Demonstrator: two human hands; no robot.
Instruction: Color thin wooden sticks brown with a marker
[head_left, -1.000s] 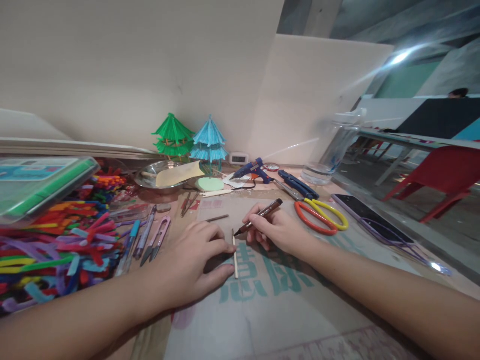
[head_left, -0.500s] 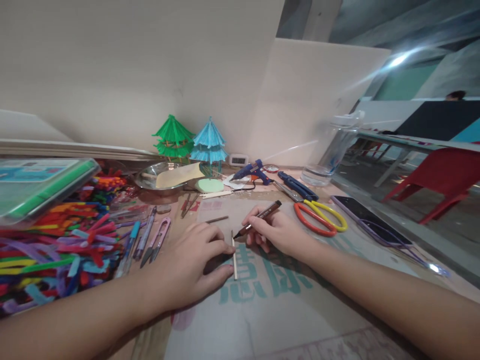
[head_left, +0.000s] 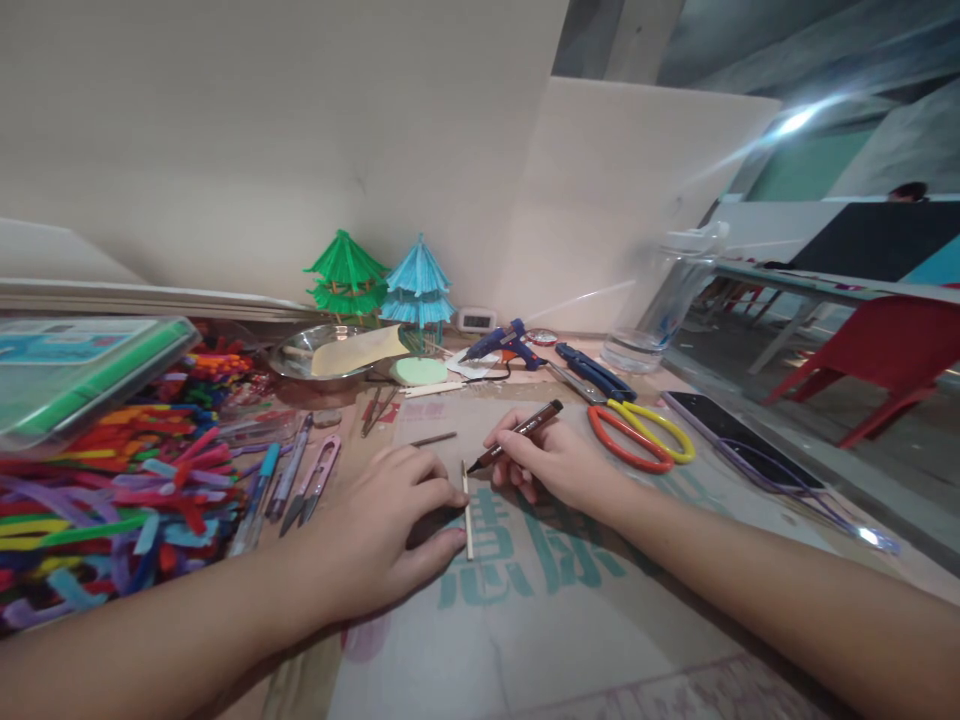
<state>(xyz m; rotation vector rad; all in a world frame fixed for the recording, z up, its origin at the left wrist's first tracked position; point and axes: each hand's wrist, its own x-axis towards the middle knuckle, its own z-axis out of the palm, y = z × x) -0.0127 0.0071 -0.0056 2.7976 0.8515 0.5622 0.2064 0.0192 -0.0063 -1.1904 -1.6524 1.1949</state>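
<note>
My left hand (head_left: pixel 405 520) rests on the cardboard, its thumb and forefinger pressed against a thin, pale wooden stick (head_left: pixel 469 530). The stick lies roughly pointing away from me, and its far end looks darkened. In my right hand (head_left: pixel 544 460) is a brown marker pen (head_left: pixel 521 437), uncapped and gripped between thumb and fingers. The pen's tip meets the stick near its far end. Just beyond my left hand lies a short dark brown stick (head_left: pixel 433 439).
Coloured pipe cleaners (head_left: pixel 120 510) and pens (head_left: pixel 259 495) cover the left side. Scissors (head_left: pixel 641 437), a phone (head_left: pixel 742 437) and a water bottle (head_left: pixel 660 295) stand right. Behind are a metal dish (head_left: pixel 289 360), a glue gun (head_left: pixel 510 343) and two paper-roofed models (head_left: pixel 418 285).
The marker's tip has moved slightly along the stick toward its far end. My left hand stays in place on the stick.
</note>
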